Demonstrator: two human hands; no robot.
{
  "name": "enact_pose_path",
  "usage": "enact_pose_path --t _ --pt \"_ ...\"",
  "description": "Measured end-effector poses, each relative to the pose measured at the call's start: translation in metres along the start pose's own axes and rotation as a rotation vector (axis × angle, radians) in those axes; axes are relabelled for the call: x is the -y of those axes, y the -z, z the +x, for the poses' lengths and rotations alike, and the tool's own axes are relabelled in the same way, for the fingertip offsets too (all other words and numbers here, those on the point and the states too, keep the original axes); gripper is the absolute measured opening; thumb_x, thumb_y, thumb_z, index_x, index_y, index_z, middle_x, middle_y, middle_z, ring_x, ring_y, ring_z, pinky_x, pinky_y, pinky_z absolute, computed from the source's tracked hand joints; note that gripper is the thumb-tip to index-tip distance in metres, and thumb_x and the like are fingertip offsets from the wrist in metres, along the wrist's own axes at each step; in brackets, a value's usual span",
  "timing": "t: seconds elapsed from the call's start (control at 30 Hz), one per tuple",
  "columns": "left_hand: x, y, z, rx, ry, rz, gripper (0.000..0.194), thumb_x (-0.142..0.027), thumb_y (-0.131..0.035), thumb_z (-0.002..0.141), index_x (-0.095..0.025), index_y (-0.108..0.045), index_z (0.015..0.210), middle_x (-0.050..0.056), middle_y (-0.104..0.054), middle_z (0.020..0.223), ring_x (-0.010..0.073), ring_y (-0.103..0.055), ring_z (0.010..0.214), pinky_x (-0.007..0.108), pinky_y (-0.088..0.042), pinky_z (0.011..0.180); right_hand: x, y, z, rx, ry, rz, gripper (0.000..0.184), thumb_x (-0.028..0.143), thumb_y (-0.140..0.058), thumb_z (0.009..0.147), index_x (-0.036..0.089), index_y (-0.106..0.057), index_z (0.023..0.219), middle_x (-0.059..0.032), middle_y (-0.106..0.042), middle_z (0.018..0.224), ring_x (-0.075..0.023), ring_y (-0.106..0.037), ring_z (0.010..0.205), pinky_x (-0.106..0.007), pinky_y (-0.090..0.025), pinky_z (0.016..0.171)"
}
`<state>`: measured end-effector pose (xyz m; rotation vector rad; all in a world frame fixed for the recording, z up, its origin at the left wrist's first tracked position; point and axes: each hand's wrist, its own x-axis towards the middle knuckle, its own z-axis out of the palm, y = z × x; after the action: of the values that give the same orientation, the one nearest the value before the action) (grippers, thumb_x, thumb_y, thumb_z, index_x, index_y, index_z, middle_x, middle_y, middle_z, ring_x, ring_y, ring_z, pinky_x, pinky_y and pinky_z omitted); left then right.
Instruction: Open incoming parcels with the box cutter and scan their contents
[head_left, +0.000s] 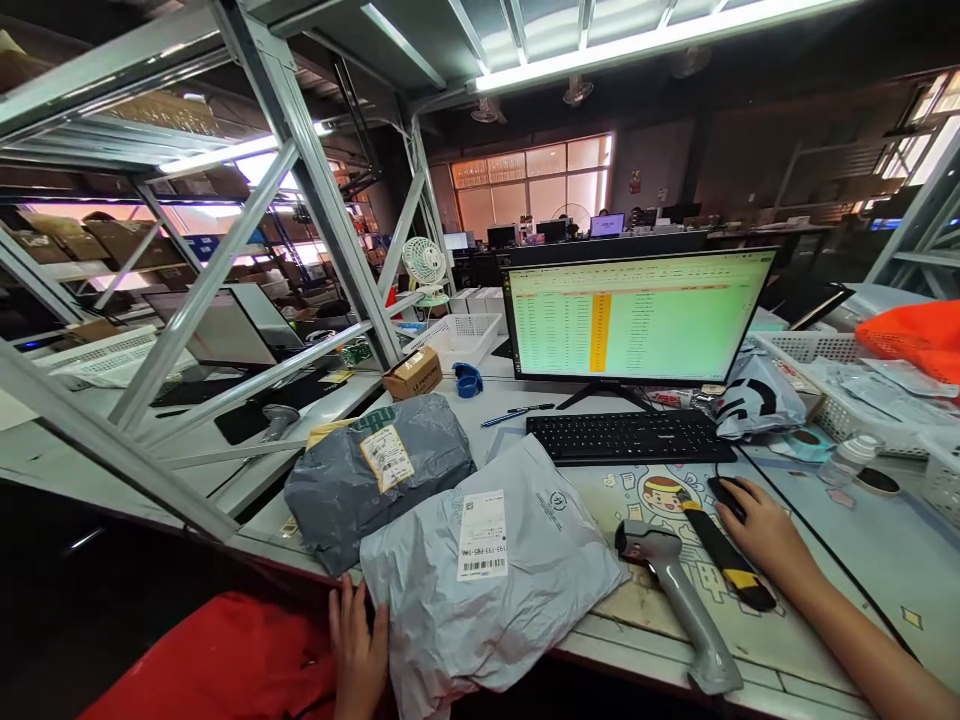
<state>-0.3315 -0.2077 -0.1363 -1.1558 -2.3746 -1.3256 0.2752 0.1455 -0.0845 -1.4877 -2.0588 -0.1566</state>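
Observation:
My left hand (358,645) rests with fingers stretched out against the near edge of a light grey mailer bag (487,580) with a white barcode label, at the desk's front. A darker grey mailer (375,475) lies just behind it. My right hand (761,530) lies over a black computer mouse (726,492), fingers curved on it. A grey barcode scanner (675,590) and a black and yellow utility knife (731,560) lie on the mat between the hands. Behind them are a black keyboard (630,437) and a monitor (637,315) showing a green spreadsheet.
A small cardboard box (412,372), a blue tape dispenser (467,380) and a pen (517,412) lie behind the mailers. White baskets (814,348) and an orange cloth (919,335) stand at right. Slanted metal shelf struts (315,200) cross the left. A red bag (217,660) sits below the desk edge.

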Motion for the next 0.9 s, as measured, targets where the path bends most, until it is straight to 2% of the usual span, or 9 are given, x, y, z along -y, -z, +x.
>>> enact_pose_path --t 0.2,0.33,0.43,0.53,0.6,0.7,0.9 --pt "0.013 -0.019 0.003 -0.116 -0.074 0.013 0.06 -0.055 -0.036 0.099 -0.013 -0.048 0.14 0.026 -0.035 0.161 0.0379 -0.027 0.155 0.059 -0.024 0.126 -0.004 -0.007 -0.003 -0.053 0.023 -0.012 0.057 0.047 -0.039 0.098 0.01 -0.068 0.13 -0.0211 -0.061 0.135 -0.0357 -0.062 0.12 -0.051 -0.05 0.107" --pt "0.028 -0.037 0.009 -0.269 -0.072 -0.007 0.051 -0.054 -0.04 0.094 -0.017 -0.054 0.125 0.024 -0.045 0.151 0.0386 -0.039 0.147 0.063 -0.032 0.119 -0.01 -0.012 -0.003 -0.098 0.037 -0.021 0.054 0.048 -0.043 0.097 0.013 -0.069 0.128 -0.0187 -0.063 0.131 -0.0345 -0.064 0.115 -0.051 -0.052 0.103" --pt "0.038 -0.047 0.014 -0.332 -0.054 -0.018 0.042 -0.049 -0.043 0.088 -0.019 -0.055 0.115 0.022 -0.051 0.144 0.0395 -0.044 0.141 0.063 -0.036 0.116 -0.013 -0.016 -0.003 -0.107 0.047 -0.036 0.054 0.048 -0.042 0.097 0.012 -0.069 0.127 -0.0195 -0.062 0.132 -0.0348 -0.064 0.115 -0.051 -0.053 0.102" --pt "0.045 -0.052 0.018 -0.329 -0.006 -0.011 0.04 -0.046 -0.042 0.085 -0.019 -0.056 0.11 0.023 -0.053 0.141 0.0422 -0.045 0.138 0.065 -0.036 0.114 -0.014 -0.017 -0.003 -0.099 0.055 -0.042 0.053 0.047 -0.042 0.098 0.012 -0.069 0.127 -0.0191 -0.063 0.132 -0.0348 -0.064 0.116 -0.051 -0.053 0.101" --pt "0.049 -0.053 0.019 -0.314 0.02 -0.006 0.042 -0.051 -0.041 0.086 -0.019 -0.057 0.108 0.024 -0.053 0.14 0.0442 -0.046 0.136 0.066 -0.037 0.112 -0.014 -0.016 -0.003 -0.091 0.062 -0.049 0.053 0.047 -0.042 0.098 0.011 -0.068 0.128 -0.0196 -0.062 0.133 -0.0351 -0.063 0.116 -0.051 -0.053 0.101" --pt "0.05 -0.054 0.019 -0.319 -0.005 -0.009 0.048 -0.059 -0.038 0.088 -0.018 -0.057 0.106 0.026 -0.052 0.14 0.0456 -0.045 0.137 0.067 -0.035 0.113 -0.011 -0.012 -0.003 -0.083 0.066 -0.068 0.054 0.047 -0.042 0.098 0.011 -0.066 0.133 -0.02 -0.061 0.135 -0.0355 -0.063 0.116 -0.052 -0.053 0.101" --pt "0.046 -0.055 0.016 -0.33 -0.037 -0.01 0.046 -0.058 -0.035 0.091 -0.02 -0.053 0.111 0.024 -0.049 0.143 0.0437 -0.042 0.142 0.065 -0.033 0.116 -0.005 -0.005 -0.007 -0.084 0.064 -0.081 0.052 0.045 -0.041 0.099 0.013 -0.067 0.13 -0.0181 -0.061 0.134 -0.0338 -0.063 0.118 -0.05 -0.052 0.103"
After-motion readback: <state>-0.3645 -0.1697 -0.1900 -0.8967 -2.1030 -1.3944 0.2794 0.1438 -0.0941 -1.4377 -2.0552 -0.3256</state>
